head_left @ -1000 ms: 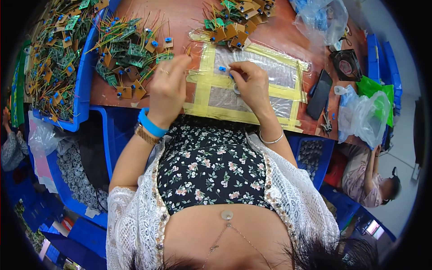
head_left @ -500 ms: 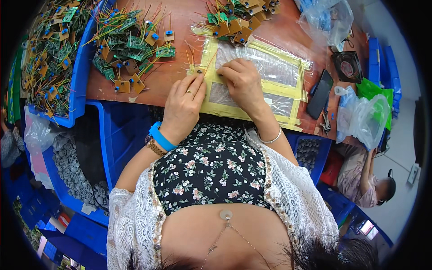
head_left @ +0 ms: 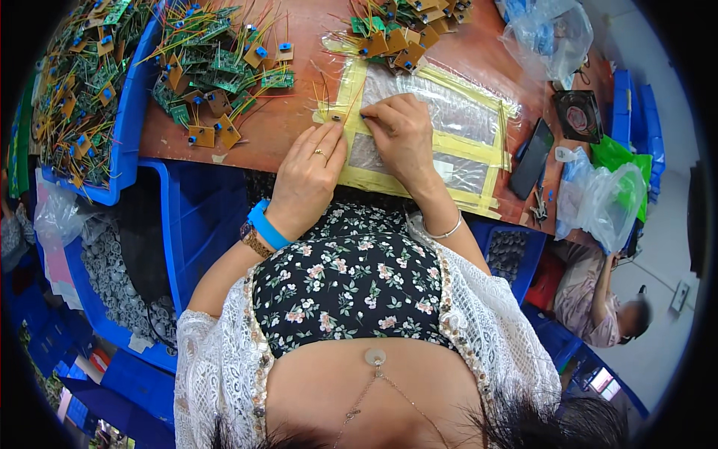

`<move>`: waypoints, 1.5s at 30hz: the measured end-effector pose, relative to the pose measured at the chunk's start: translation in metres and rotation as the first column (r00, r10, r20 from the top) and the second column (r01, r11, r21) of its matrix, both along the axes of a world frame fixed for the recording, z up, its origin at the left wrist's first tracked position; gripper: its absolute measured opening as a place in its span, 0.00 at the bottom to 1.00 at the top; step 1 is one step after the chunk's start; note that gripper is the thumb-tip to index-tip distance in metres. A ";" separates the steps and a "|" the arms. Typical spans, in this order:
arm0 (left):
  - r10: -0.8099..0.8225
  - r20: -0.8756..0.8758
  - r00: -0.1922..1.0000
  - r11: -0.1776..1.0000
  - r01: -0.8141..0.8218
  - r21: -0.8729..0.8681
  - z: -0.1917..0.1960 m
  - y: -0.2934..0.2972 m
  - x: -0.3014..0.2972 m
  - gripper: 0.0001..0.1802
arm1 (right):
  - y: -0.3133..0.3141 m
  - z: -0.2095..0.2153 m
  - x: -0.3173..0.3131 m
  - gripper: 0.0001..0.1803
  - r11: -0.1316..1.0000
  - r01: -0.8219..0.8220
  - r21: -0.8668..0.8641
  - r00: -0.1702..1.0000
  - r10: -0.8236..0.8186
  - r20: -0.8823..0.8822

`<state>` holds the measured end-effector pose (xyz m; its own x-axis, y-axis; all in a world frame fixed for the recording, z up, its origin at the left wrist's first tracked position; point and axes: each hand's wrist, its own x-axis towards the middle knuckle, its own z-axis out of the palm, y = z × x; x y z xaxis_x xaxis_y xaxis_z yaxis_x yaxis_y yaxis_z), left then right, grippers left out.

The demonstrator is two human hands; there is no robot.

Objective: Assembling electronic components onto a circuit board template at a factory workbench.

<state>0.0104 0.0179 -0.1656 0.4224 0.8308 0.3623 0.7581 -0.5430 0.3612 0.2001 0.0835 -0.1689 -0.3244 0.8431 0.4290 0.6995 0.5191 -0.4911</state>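
Note:
My left hand [head_left: 308, 173] lies at the left edge of a yellow-taped plastic sheet [head_left: 419, 181], its fingers pressed together. At its fingertips is a small dark part [head_left: 336, 117], with thin red and yellow wires [head_left: 323, 91] rising beside it. Whatever sits under those fingers is hidden. Just to the right, my right hand [head_left: 404, 142] pinches a tiny blue part [head_left: 364, 116] between thumb and forefinger, a short gap away from the left fingertips.
Piles of green circuit boards [head_left: 224, 63] and brown boards [head_left: 407, 54] with wires lie on the table. A blue bin [head_left: 131, 112] full of boards stands left. At right are a phone [head_left: 532, 159], a fan [head_left: 578, 116], pliers [head_left: 538, 209] and plastic bags [head_left: 609, 198]; a person [head_left: 598, 299] sits beyond.
Both hands stay close together over the taped sheet. The right fingers have shifted slightly, and the blue tip of the pinched part now shows. The view has moved a little.

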 end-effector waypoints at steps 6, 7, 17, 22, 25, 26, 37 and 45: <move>-0.012 -0.036 0.999 1.000 0.012 0.021 0.002 0.001 -0.001 0.19 | -0.003 0.005 0.004 0.08 0.997 0.057 -0.043 0.998 -0.058 -0.022; -0.010 -0.034 0.999 1.000 0.011 0.020 0.001 0.001 -0.001 0.19 | -0.002 0.005 0.004 0.08 0.998 0.055 -0.043 0.998 -0.056 -0.020; 0.011 -0.050 0.999 0.999 -0.009 0.040 0.000 0.001 0.001 0.19 | 0.001 0.010 -0.020 0.05 1.000 0.013 -0.022 1.000 -0.013 -0.009; 0.011 -0.067 0.998 0.998 -0.007 0.055 -0.001 0.001 0.001 0.20 | 0.008 0.004 -0.031 0.06 0.976 -0.058 -0.210 0.986 0.023 -0.163; 0.012 -0.067 0.998 0.998 -0.008 0.055 -0.001 0.001 0.001 0.20 | 0.012 0.004 -0.032 0.06 0.978 -0.072 -0.195 0.991 0.048 -0.126; 0.011 -0.072 0.997 0.998 -0.007 0.058 -0.001 0.001 0.001 0.20 | 0.013 0.003 -0.032 0.06 0.973 -0.077 -0.217 0.992 0.053 -0.115; 0.035 -0.085 0.996 0.998 -0.030 0.062 -0.003 -0.001 0.004 0.19 | 0.011 0.008 -0.036 0.08 0.988 -0.108 -0.108 0.994 0.107 -0.022; 0.065 -0.069 0.995 0.996 -0.061 0.061 -0.003 -0.003 0.005 0.20 | 0.013 0.003 -0.025 0.06 0.970 -0.138 -0.203 0.988 0.120 -0.101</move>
